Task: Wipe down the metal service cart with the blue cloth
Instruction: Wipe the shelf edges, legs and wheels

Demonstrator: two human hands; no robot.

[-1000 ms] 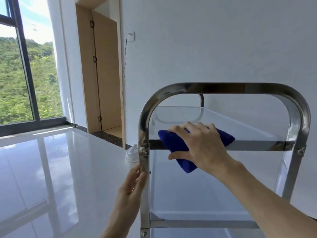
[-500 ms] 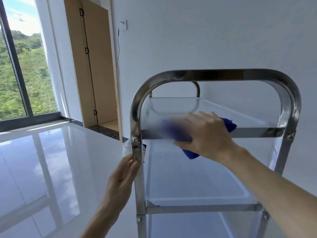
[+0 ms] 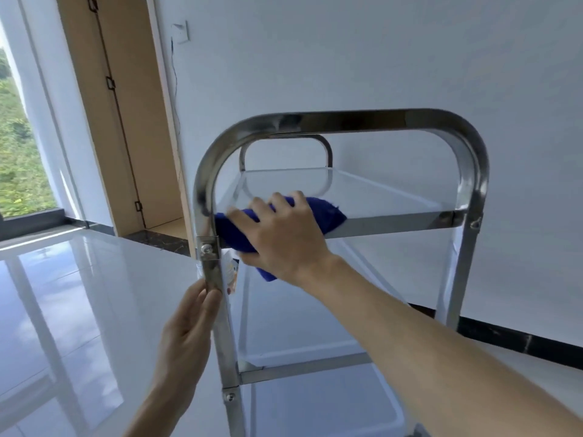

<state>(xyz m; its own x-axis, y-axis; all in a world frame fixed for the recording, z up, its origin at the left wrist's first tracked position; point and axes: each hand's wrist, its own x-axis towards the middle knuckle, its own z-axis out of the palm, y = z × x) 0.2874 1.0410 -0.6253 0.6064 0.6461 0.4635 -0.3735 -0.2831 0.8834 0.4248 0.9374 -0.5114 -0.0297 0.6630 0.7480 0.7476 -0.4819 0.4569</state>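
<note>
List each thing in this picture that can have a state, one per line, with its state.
blue cloth: bunched, draped over the top shelf's near rail
right hand: grips the cloth
left hand: rests on the cart's left post
metal service cart: upright
wooden door: closed

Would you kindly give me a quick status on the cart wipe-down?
Right hand pressing cloth on top shelf's near rail, left end. Left hand steadying the post. Nothing in the way.
</note>
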